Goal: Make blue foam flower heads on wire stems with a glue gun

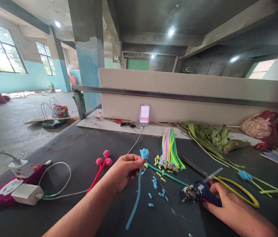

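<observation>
Here, seen from my remote post, a slim light-blue fuzzy stem [137, 197] hangs below the left hand [126, 169], its long axis dropping toward the camera with a slight lean left. Small cut light-blue fuzzy pieces [150, 205] lie scattered just right of it on the black tabletop [80, 141]. The left hand is closed in a pinch, thumb against forefinger, on a ruffled light-blue fuzzy bloom [144, 153] that stands above the fingertips. Well apart to its right, the right hand [225, 199] is wrapped around a dark-blue tool with a crusted tip [209, 193], apparently a glue gun. The relation I judge decisive is the gap between bloom and tip: the tip points leftward, lower than the bloom, and a thin green fuzzy stem [166, 172] crosses that gap. Beyond the hands, I see a pastel fuzzy-stem bundle [170, 148] between them, broad green leaves [215, 138] farther right, and a long cream panel [183, 82] behind everything.
</observation>
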{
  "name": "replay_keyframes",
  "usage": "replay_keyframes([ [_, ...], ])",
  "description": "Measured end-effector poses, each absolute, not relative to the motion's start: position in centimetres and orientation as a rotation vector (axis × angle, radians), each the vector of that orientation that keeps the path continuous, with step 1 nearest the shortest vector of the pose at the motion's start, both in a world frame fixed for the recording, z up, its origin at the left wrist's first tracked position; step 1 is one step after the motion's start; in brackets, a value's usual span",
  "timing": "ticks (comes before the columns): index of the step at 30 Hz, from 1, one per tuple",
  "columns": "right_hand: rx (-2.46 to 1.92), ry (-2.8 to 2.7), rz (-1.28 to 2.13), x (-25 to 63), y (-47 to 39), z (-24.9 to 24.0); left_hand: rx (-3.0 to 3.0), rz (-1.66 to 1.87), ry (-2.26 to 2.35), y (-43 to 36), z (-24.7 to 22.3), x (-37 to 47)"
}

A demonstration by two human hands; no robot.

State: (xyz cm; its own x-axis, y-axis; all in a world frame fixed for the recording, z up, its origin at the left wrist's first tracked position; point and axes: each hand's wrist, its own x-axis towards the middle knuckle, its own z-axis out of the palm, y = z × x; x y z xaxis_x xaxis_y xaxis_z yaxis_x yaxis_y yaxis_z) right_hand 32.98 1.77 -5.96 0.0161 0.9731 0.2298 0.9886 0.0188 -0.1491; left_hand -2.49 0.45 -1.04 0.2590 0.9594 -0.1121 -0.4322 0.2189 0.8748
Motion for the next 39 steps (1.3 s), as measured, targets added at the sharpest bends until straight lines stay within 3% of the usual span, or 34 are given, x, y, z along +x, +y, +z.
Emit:
replay_keyframes([
  [6, -2.176, -2.14, 0.175, 31.9, 0.3, -3.6, 0.863, 1.094, 0.791, 0.3, -1.0, -2.8],
  [13, -2.115, -2.121, 0.22, 30.8, -0.3, -1.9, 0.864, 1.095, 0.834, 0.3, -1.0, -2.9],
  [23, -1.557, -1.419, 1.129, 28.8, -2.5, 3.6, 0.888, 1.087, 0.8, 0.3, -1.1, -2.8],
  [29, -1.153, -1.066, 0.876, 25.8, -2.8, 2.9, 0.951, 1.15, 0.844, 0.3, -1.1, -2.5],
  [39, -1.08, -1.038, 0.946, 23.4, -2.8, 2.0, 0.978, 1.172, 0.924, 0.0, -1.3, -1.4],
])
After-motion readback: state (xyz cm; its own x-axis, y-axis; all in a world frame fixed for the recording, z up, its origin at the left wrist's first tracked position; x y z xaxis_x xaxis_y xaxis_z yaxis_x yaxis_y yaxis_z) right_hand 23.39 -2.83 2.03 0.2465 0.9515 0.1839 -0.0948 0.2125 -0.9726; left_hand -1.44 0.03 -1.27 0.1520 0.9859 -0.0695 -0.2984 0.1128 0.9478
